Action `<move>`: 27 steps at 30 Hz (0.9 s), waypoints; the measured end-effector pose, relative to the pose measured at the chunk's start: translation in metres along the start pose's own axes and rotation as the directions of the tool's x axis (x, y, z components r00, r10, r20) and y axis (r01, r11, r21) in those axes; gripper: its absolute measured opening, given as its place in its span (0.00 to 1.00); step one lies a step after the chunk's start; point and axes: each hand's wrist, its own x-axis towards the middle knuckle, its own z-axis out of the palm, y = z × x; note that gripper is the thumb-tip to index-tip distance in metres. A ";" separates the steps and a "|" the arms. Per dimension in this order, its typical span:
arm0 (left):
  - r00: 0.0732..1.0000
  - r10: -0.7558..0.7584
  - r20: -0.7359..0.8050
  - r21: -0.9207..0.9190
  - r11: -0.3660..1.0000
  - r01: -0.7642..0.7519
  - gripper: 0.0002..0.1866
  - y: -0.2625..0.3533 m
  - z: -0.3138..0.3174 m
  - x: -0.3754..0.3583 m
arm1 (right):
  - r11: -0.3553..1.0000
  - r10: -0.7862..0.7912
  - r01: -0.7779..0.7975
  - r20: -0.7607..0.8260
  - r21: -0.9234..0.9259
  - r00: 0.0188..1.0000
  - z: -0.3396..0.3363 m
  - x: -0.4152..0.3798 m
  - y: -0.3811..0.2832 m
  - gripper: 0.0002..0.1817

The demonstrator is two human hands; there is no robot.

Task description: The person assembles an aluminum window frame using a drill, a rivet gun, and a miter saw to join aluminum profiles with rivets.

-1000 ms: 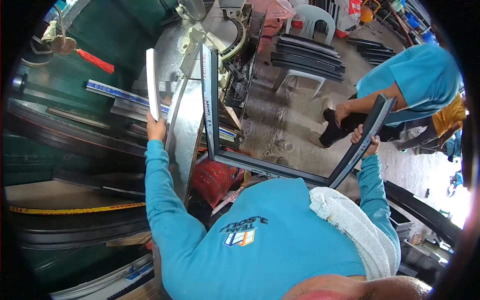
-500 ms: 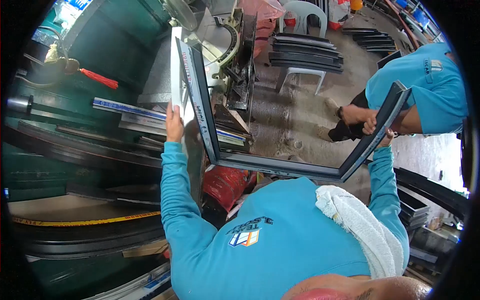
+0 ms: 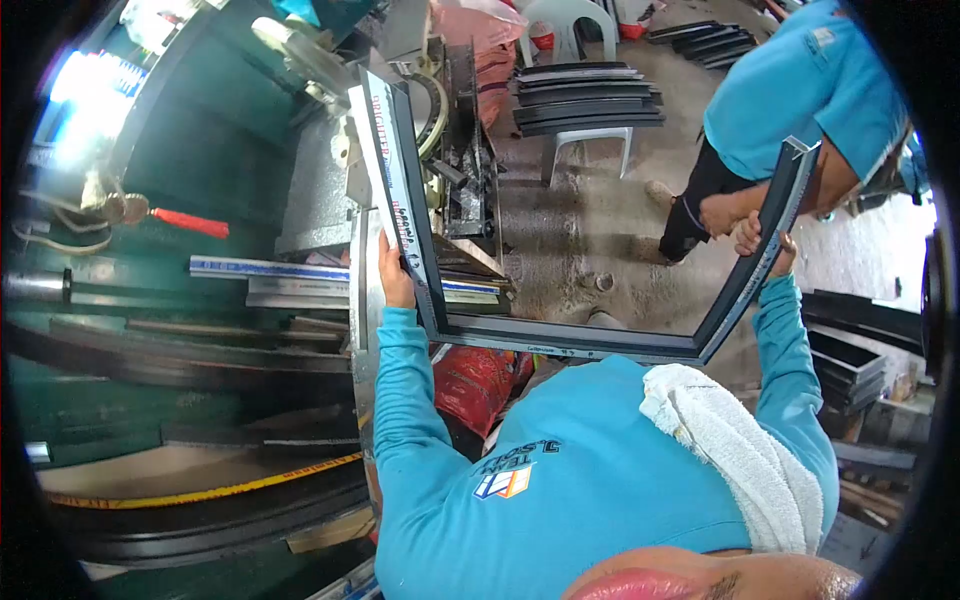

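Note:
A three-sided dark metal window frame point(image 3: 570, 333) is held up in front of my chest, its open side pointing away from me. Printed protective film covers the outer face of its left side. My left hand point(image 3: 396, 278) grips that left side low down, near the corner. My right hand point(image 3: 784, 256) is wrapped round the right side, its fingertips showing on the inner edge. Beyond the right side stands another person in a blue shirt, whose hand point(image 3: 717, 214) is close to the frame; whether it touches cannot be made out.
A cutting machine point(image 3: 432, 110) stands ahead on the left. Dark metal profiles point(image 3: 590, 100) lie across a white plastic stool point(image 3: 590, 140). Long profiles point(image 3: 270, 268) fill the rack at left, and more pieces point(image 3: 848, 370) are stacked at right. A red sack point(image 3: 480, 385) sits below the frame.
My left hand and the frame's left side have moved right and nearer my body. The view has turned slightly, so the background sits further left. The other person leans differently.

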 end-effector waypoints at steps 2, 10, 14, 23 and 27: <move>0.999 -0.035 -0.002 -0.049 0.998 0.034 0.27 -0.004 0.011 -0.002 | 1.000 0.015 -0.016 -0.032 -0.005 0.999 -0.002 -0.009 -0.005 0.27; 0.997 0.033 0.069 0.431 0.901 -0.060 0.24 0.088 0.057 -0.014 | 0.998 0.009 -0.003 -0.089 0.061 0.996 -0.030 0.011 0.020 0.29; 0.997 0.080 0.010 0.580 0.812 -0.071 0.24 0.099 0.061 -0.004 | 0.980 0.136 -0.116 -0.115 0.163 0.984 -0.048 0.049 0.031 0.29; 0.988 -0.065 -0.139 0.897 0.415 0.153 0.32 0.072 -0.012 0.049 | 0.874 0.444 -0.299 -0.382 0.382 0.810 -0.080 0.095 0.127 0.28; 0.981 -0.070 -0.182 0.955 0.223 0.194 0.31 0.061 -0.038 0.078 | 0.802 0.575 -0.407 -0.378 0.437 0.726 -0.068 0.125 0.165 0.27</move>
